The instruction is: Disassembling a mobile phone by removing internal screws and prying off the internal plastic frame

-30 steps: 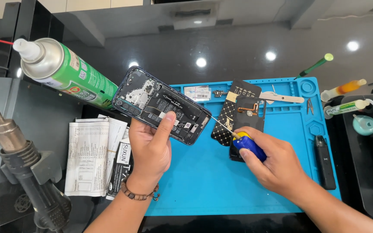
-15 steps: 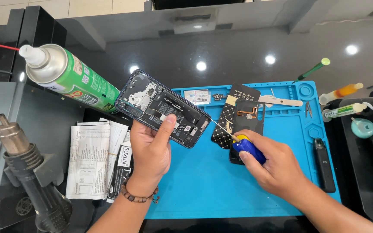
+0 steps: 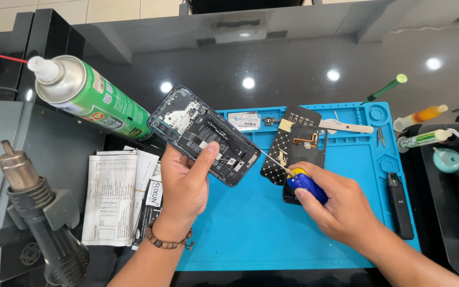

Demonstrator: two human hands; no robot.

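Covering the dark surface (image 3: pixel 304 69): blue work mat (image 3: pixel 251 228). Green spray can (image 3: pixel 94 98), upper left. Opened phone (image 3: pixel 204 135), raised above the mat's left edge, left hand (image 3: pixel 184 186) grip closed around it. Blue-handled screwdriver (image 3: pixel 301 180), right hand (image 3: pixel 341 207) grip clasping it, tip at the phone.
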